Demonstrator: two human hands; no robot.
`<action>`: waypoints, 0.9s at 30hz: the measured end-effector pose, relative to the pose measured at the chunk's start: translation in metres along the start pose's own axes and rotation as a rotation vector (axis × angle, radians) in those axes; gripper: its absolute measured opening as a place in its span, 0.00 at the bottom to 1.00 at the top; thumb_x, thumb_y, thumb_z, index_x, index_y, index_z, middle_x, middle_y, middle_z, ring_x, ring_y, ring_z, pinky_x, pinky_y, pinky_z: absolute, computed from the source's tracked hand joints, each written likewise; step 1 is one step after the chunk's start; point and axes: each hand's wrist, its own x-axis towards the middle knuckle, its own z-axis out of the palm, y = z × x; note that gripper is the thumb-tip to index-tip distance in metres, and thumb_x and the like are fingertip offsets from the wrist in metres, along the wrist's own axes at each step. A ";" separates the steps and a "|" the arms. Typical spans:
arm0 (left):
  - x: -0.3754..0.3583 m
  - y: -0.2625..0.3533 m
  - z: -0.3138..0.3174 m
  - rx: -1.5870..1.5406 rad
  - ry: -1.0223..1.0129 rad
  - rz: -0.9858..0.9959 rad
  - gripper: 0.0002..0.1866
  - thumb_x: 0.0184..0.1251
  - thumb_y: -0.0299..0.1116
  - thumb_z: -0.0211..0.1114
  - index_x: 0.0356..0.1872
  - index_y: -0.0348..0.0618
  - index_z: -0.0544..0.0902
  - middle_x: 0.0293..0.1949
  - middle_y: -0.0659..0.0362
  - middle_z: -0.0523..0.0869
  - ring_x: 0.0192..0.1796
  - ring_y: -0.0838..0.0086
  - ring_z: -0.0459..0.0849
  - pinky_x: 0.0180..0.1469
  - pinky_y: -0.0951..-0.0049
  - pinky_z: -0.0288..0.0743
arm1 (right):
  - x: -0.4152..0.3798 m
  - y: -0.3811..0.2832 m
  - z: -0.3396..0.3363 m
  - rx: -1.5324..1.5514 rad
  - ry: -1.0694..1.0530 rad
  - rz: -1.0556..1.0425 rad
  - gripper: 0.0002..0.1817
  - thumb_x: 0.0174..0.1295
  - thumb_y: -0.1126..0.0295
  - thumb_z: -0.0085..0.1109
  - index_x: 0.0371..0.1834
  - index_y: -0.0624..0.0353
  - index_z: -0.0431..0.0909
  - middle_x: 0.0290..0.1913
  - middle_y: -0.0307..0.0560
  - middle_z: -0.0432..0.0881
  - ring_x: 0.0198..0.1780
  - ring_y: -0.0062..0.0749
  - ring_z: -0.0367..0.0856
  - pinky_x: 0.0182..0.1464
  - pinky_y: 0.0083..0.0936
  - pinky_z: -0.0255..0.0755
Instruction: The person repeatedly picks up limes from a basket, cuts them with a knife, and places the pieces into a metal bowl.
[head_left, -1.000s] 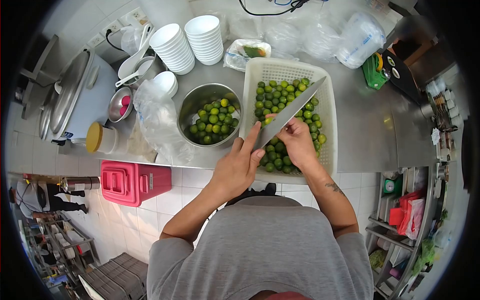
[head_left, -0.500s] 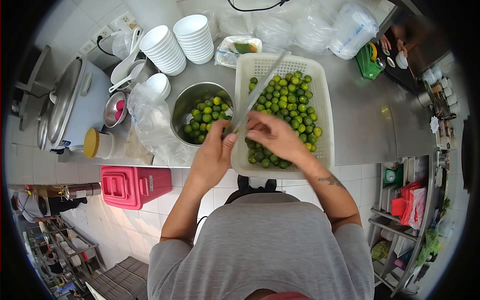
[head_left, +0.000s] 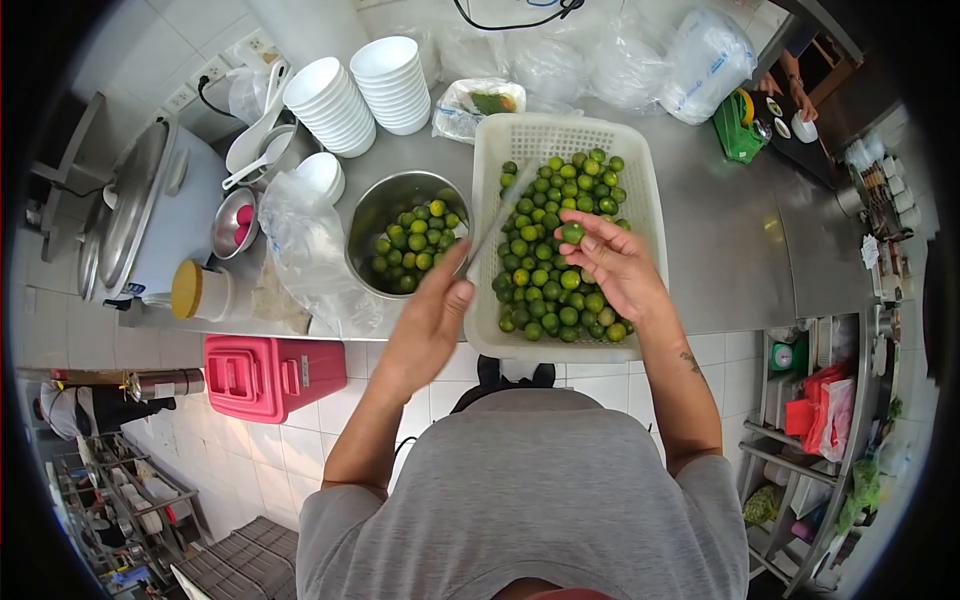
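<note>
My left hand (head_left: pixel 432 325) is closed around a knife (head_left: pixel 500 220), its blurred blade pointing up and away over the left side of the basket. Between the fingertips of my right hand (head_left: pixel 620 265) is a green lime (head_left: pixel 572 233), held above the other limes. The white plastic basket (head_left: pixel 655 200) carries a broad layer of small green limes (head_left: pixel 548 290). Just left of it stands a steel pot (head_left: pixel 358 215) with more limes (head_left: pixel 412 238) inside, some yellowish. My left hand is beside the pot's right rim and hides part of it.
Stacked white bowls (head_left: pixel 330 110), a clear plastic bag (head_left: pixel 300 240) and a yellow-lidded tub (head_left: pixel 200 290) stand on the left of the steel counter (head_left: pixel 715 230). A pink bin (head_left: pixel 270 375) sits on the floor. Another person's hands (head_left: pixel 800 100) hold a white bowl at far right.
My right hand has moved right, away from the knife, and now shows a lime in its fingers. The knife stays in my left hand, beside the basket's left side.
</note>
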 end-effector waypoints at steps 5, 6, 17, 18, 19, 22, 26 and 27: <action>-0.008 0.007 0.021 0.130 -0.131 0.088 0.29 0.79 0.45 0.48 0.74 0.44 0.59 0.57 0.45 0.76 0.49 0.61 0.79 0.56 0.67 0.72 | 0.000 0.010 0.012 -0.081 0.059 -0.116 0.17 0.69 0.76 0.55 0.60 0.63 0.76 0.47 0.43 0.82 0.45 0.25 0.81 0.49 0.23 0.75; -0.009 0.012 0.022 0.140 -0.170 0.029 0.28 0.79 0.45 0.48 0.74 0.43 0.60 0.60 0.43 0.75 0.52 0.58 0.80 0.58 0.65 0.71 | 0.000 0.011 0.015 -0.123 0.078 -0.148 0.17 0.68 0.76 0.56 0.60 0.63 0.77 0.45 0.42 0.83 0.43 0.25 0.81 0.48 0.22 0.75; -0.014 0.018 0.021 0.294 -0.208 -0.023 0.28 0.79 0.48 0.44 0.75 0.53 0.57 0.56 0.40 0.76 0.54 0.44 0.79 0.56 0.56 0.73 | 0.003 0.018 0.020 -0.364 0.077 -0.162 0.14 0.66 0.78 0.57 0.55 0.66 0.80 0.34 0.39 0.83 0.35 0.19 0.78 0.43 0.18 0.74; -0.013 0.021 0.022 0.298 -0.206 -0.033 0.27 0.79 0.47 0.44 0.75 0.53 0.57 0.55 0.40 0.76 0.53 0.44 0.80 0.55 0.56 0.73 | 0.002 0.021 0.024 -0.382 0.053 -0.156 0.14 0.66 0.78 0.57 0.55 0.66 0.80 0.34 0.39 0.83 0.35 0.19 0.78 0.43 0.18 0.75; -0.013 0.022 0.023 0.301 -0.204 -0.044 0.27 0.79 0.47 0.44 0.75 0.54 0.58 0.54 0.41 0.76 0.52 0.44 0.80 0.55 0.56 0.74 | 0.001 0.023 0.029 -0.407 0.029 -0.126 0.14 0.66 0.79 0.57 0.55 0.66 0.80 0.35 0.40 0.84 0.35 0.19 0.79 0.43 0.18 0.75; -0.010 0.016 0.028 0.345 -0.135 0.039 0.28 0.78 0.45 0.45 0.75 0.55 0.56 0.42 0.42 0.76 0.42 0.44 0.80 0.45 0.50 0.75 | -0.003 0.030 0.041 -0.443 -0.023 -0.060 0.15 0.65 0.80 0.56 0.54 0.66 0.80 0.36 0.41 0.84 0.36 0.19 0.79 0.42 0.18 0.75; -0.010 0.009 0.028 0.276 -0.109 0.056 0.26 0.78 0.45 0.46 0.73 0.54 0.58 0.43 0.42 0.77 0.43 0.43 0.80 0.46 0.49 0.75 | -0.001 0.039 0.045 -0.427 -0.063 -0.017 0.15 0.64 0.80 0.56 0.54 0.66 0.80 0.37 0.41 0.85 0.36 0.20 0.80 0.41 0.19 0.76; -0.010 0.010 0.028 0.249 -0.104 0.052 0.25 0.78 0.45 0.46 0.72 0.53 0.59 0.44 0.41 0.77 0.43 0.43 0.81 0.47 0.49 0.75 | 0.000 0.042 0.045 -0.427 -0.086 -0.008 0.15 0.64 0.80 0.56 0.53 0.66 0.80 0.37 0.41 0.85 0.36 0.20 0.80 0.41 0.20 0.76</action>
